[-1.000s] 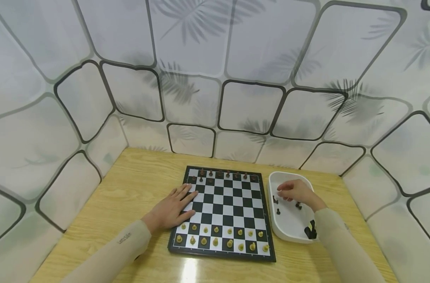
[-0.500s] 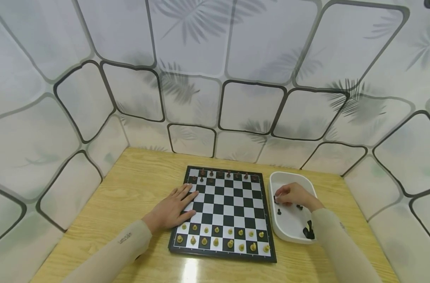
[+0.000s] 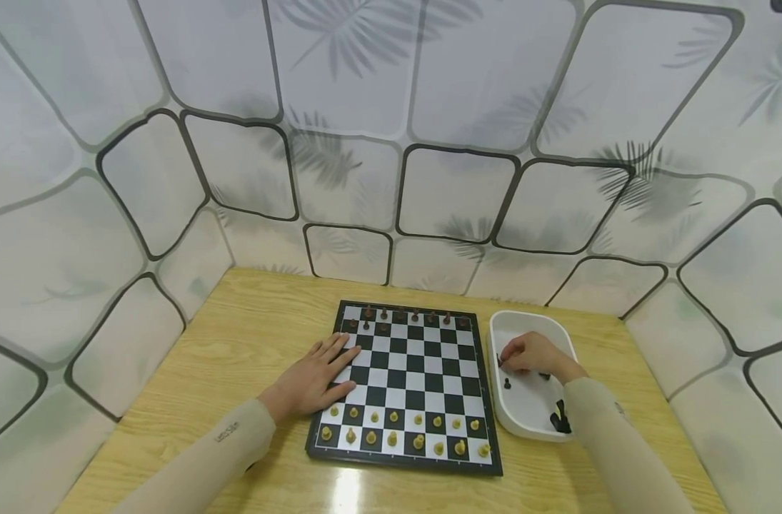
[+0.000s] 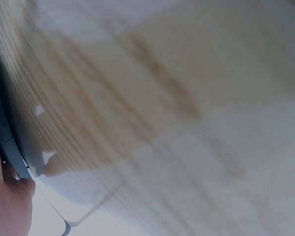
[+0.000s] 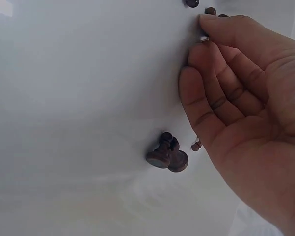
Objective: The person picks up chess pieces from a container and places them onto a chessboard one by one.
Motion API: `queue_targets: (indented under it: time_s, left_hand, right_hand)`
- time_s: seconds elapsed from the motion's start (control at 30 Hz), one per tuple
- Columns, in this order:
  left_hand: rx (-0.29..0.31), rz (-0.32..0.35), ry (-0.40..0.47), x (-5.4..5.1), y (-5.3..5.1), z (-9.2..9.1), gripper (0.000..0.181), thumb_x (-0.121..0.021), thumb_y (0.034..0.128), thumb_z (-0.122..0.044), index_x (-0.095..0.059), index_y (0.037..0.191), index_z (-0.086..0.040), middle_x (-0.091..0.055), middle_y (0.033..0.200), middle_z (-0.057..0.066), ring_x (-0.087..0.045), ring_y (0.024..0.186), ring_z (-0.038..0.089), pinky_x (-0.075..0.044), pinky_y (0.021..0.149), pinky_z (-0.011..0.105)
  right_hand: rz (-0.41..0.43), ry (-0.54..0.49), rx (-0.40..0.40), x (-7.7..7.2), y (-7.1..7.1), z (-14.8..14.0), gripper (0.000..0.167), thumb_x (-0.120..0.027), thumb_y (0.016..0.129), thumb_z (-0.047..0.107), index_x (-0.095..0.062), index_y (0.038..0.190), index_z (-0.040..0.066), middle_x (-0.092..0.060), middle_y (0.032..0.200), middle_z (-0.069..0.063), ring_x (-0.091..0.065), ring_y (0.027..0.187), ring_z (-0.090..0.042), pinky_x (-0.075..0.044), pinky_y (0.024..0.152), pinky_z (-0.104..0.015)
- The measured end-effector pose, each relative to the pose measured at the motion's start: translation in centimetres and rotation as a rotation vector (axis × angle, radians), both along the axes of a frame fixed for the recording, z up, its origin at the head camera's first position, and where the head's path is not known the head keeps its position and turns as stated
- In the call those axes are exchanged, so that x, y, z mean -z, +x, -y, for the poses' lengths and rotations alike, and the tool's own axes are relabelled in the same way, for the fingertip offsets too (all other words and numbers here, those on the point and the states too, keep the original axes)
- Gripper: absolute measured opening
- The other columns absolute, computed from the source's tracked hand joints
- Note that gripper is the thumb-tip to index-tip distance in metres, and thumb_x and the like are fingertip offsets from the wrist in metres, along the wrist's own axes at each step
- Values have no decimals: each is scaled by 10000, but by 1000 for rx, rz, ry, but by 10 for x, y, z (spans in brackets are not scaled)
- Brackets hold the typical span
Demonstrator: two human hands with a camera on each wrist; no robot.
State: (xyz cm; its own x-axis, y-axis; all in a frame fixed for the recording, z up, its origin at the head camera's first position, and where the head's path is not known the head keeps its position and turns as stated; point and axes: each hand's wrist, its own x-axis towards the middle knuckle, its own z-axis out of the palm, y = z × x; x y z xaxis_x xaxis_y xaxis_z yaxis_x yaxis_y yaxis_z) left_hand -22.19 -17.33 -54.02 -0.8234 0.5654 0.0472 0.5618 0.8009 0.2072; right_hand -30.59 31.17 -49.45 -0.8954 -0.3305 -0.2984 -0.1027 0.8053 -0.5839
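Observation:
My left hand (image 3: 316, 377) lies flat with fingers spread on the left edge of the chessboard (image 3: 414, 364). In the left wrist view part of that hand (image 4: 12, 206) shows beside the board's dark edge (image 4: 1, 113). My right hand (image 3: 535, 353) reaches down into the white tray (image 3: 525, 410). There, its thumb and curled forefinger pinch a small dark chess piece (image 5: 204, 38), mostly hidden by the fingers. A dark pawn (image 3: 507, 383) lies near that hand. Two reddish-brown pieces (image 5: 159, 156) rest together below it in the right wrist view.
Yellow pieces (image 3: 393, 439) fill the board's two near rows. Dark pieces (image 3: 415, 314) stand along the far rows. A black object (image 3: 560, 421) lies at the tray's near right, partly behind the sleeve. Patterned walls (image 3: 455, 193) enclose the wooden table (image 3: 262, 307).
My right hand has lowered to the tray's left side and closed its fingertips around a dark piece there. The left hand has stayed on the board.

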Motion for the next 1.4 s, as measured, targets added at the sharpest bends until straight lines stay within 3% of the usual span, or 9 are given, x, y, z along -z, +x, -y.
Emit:
queue_targets:
  time_s: [0.5, 0.73, 0.97, 1.17, 1.4]
  left_hand:
    - [-5, 5, -4, -1, -1, -1, 734, -398, 1091, -589, -278, 1688, -180, -194, 1756, 182, -179, 1637, 376, -236, 1313, 585]
    - [-10, 15, -6, -1, -1, -2, 735, -395, 1091, -592, -270, 1691, -186, -182, 1759, 174, -170, 1641, 365, -228, 1318, 578]
    - [-11, 2, -13, -2, 0, -2, 735, -392, 1091, -595, -280, 1688, -179, -198, 1755, 182, -189, 1635, 377, -247, 1310, 583]
    - [-3, -12, -4, -2, 0, -1, 732, -403, 1093, -581, -301, 1680, -155, -227, 1744, 203, -214, 1625, 399, -265, 1300, 598]
    - [-10, -3, -14, 0, 1, -1, 738, -391, 1092, -594, -282, 1686, -171, -212, 1750, 192, -194, 1633, 386, -249, 1309, 587]
  right_hand:
    - [-80, 33, -2, 0, -1, 4, 150, -696, 920, 202, -743, 935, 61, -659, 732, 9, -591, 675, -131, -491, 624, -276]
    - [-100, 22, 55, -6, -1, 6, 176, -680, 942, 199, -761, 1004, 55, -674, 755, 2, -589, 713, -135, -484, 653, -271]
    - [-190, -57, 56, -16, 0, 7, 222, -637, 1015, 150, -766, 1091, -14, -764, 875, -95, -695, 748, -143, -588, 682, -292]
    - [-195, -140, 37, -29, 0, 14, 275, -599, 1071, 147, -658, 1240, -61, -791, 1040, -201, -770, 813, -248, -658, 773, -423]
    - [-195, -212, 67, -42, 0, 28, 207, -617, 1063, 147, -514, 1161, -3, -785, 1080, -236, -774, 866, -356, -653, 823, -524]
